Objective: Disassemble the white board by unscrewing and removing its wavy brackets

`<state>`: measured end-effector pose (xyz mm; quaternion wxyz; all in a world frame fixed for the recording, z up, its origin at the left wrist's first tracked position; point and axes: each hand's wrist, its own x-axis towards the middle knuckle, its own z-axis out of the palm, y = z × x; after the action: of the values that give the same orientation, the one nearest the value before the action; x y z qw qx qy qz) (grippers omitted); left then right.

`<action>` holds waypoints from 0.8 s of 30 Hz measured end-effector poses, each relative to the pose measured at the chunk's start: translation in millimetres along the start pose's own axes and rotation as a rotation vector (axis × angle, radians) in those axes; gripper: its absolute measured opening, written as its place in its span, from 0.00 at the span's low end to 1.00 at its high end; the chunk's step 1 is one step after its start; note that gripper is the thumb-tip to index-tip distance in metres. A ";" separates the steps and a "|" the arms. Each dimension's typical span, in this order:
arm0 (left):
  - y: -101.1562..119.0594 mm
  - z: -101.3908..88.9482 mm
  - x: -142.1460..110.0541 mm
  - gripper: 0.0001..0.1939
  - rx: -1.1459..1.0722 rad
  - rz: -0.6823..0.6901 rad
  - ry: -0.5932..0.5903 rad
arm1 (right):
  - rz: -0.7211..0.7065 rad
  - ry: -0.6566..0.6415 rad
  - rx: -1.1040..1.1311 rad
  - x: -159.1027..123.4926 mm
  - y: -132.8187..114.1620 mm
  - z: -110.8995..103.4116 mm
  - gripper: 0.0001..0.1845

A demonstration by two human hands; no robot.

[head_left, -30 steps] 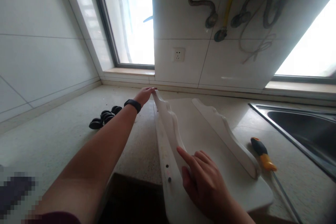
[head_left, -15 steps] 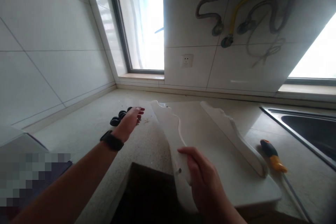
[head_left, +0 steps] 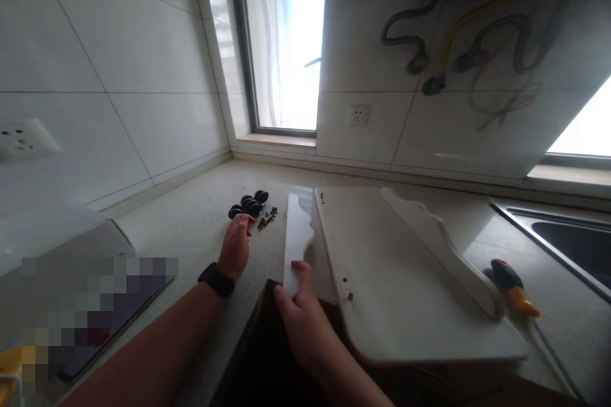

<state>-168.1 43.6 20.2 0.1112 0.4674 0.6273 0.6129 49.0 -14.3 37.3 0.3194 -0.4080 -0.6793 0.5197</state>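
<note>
My right hand (head_left: 305, 324) grips the near end of a white panel with a wavy edge (head_left: 298, 222), its thumb and fingers on either side. That panel lies left of a flat white board (head_left: 405, 292), with a narrow gap between them. A second wavy-edged white panel (head_left: 429, 248) rests on the board. My left hand (head_left: 236, 245), with a black watch at the wrist, is beside several black round wheels (head_left: 248, 205) and a small pile of screws (head_left: 267, 219). Its fingers are curled in; whatever they hold is hidden.
A screwdriver (head_left: 515, 289) with a black and orange handle lies right of the board, near a metal sink (head_left: 568, 254). A dark opening (head_left: 258, 356) breaks the counter's front edge. A white box-like object (head_left: 95, 235) stands at left. Tiled walls and a window (head_left: 286, 44) rise behind.
My right hand has carried the wavy panel leftward, away from the board's left edge, baring holes there. My left hand has drawn back from the screws and its fingers have curled.
</note>
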 end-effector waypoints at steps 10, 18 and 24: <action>-6.6 -14.4 7.2 0.16 0.112 0.123 -0.041 | 0.030 -0.180 -0.525 17.7 -2.1 17.1 0.54; -19.2 -23.6 19.8 0.26 0.119 0.076 0.020 | 0.001 -0.201 -0.532 45.2 -9.8 27.9 0.53; -26.1 -32.0 25.7 0.32 0.137 0.052 0.033 | -0.071 -0.168 -0.627 71.9 -16.3 28.7 0.42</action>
<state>-216.5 45.8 15.8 0.0526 0.4801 0.6571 0.5788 -12.6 34.6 46.4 0.1389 -0.4182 -0.8440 0.3057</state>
